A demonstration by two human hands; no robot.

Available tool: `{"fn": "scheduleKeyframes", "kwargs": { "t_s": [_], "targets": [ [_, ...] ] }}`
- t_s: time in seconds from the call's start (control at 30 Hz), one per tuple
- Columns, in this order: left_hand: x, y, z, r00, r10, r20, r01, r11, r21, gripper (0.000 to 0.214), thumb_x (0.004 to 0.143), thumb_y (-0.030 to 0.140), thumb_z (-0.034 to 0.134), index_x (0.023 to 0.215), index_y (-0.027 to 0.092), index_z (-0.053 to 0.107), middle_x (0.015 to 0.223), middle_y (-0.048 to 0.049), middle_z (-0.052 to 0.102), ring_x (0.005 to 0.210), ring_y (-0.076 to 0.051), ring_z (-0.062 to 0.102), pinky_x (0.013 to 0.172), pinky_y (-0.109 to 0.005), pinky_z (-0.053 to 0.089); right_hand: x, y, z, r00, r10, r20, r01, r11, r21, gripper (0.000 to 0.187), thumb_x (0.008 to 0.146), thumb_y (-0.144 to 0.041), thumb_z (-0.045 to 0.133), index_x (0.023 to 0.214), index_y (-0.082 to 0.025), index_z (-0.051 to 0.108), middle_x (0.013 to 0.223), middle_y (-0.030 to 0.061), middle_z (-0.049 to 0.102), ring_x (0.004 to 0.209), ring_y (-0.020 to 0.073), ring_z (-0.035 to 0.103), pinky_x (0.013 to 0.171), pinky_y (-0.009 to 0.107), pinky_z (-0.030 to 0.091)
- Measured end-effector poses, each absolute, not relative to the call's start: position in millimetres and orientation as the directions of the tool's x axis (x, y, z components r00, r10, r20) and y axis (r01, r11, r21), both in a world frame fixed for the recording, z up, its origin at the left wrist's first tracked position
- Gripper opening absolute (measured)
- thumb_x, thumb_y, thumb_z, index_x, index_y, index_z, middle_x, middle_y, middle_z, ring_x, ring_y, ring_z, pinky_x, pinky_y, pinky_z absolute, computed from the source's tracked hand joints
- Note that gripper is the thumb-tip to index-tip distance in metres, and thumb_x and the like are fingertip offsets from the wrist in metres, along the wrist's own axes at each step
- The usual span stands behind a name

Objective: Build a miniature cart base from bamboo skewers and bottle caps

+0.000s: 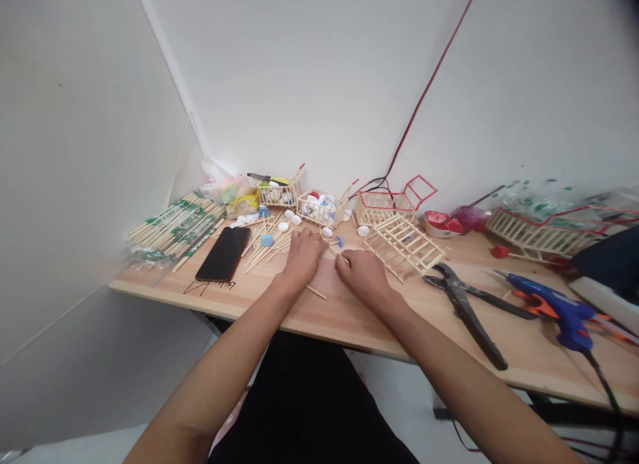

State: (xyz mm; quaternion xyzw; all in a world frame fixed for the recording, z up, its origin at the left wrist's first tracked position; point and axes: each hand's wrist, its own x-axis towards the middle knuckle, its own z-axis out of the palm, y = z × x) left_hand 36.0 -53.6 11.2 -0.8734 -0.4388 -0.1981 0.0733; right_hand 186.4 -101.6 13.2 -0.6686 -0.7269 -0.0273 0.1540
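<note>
The person's left hand lies palm-down on the light wooden table, fingers loosely bent over scattered thin pale wooden sticks; whether it grips any cannot be told. The right hand, just beside it, is curled, its fingertips pinching a single thin stick. A black phone lies to the left and black pliers to the right.
</note>
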Motion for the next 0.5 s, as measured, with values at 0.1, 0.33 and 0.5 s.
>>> {"fn": "scheduleKeyframes", "kwargs": {
  "t_s": [0.1, 0.33, 0.5],
  "targets": [
    [35.9, -53.4, 11.3, 0.538, 0.739, 0.405, 0.795, -0.605, 0.047, 0.024, 0.093, 0.026, 0.046, 0.086, 0.020, 0.069, 0.092, -0.0079, 0.067, 0.093, -0.025, 0.049, 0.082, -0.041, 0.028, 185.9, -101.5, 13.8, -0.056, 0.965, 0.256, 0.981, 0.101, -0.167, 0.034, 0.090, -0.029, 0.042, 0.075, -0.018, 0.070, 0.074, 0.0072, 0.071, 0.067, 0.0172, 0.059, 0.057, 0.028, 0.025],
    [35.4, -53.1, 9.4, 0.540, 0.733, 0.414, 0.791, -0.610, 0.047, 0.024, 0.093, 0.025, 0.046, 0.086, 0.021, 0.069, 0.091, -0.0067, 0.067, 0.092, -0.025, 0.048, 0.084, -0.042, 0.028, 186.5, -101.9, 13.0, -0.054, 0.964, 0.260, 0.978, 0.103, -0.180, 0.036, 0.092, -0.033, 0.041, 0.076, -0.018, 0.069, 0.075, 0.0079, 0.070, 0.068, 0.0180, 0.060, 0.057, 0.028, 0.025],
    [35.3, -51.9, 7.8, 0.539, 0.732, 0.418, 0.789, -0.612, 0.054, 0.021, 0.092, 0.026, 0.049, 0.086, 0.021, 0.069, 0.089, -0.0054, 0.067, 0.092, -0.026, 0.048, 0.083, -0.042, 0.028, 188.9, -101.6, 12.7, -0.064, 0.962, 0.264, 0.968, 0.124, -0.217, 0.039, 0.091, -0.045, 0.044, 0.076, -0.019, 0.069, 0.073, 0.0073, 0.070, 0.068, 0.0178, 0.058, 0.057, 0.027, 0.025]
  ]
}}
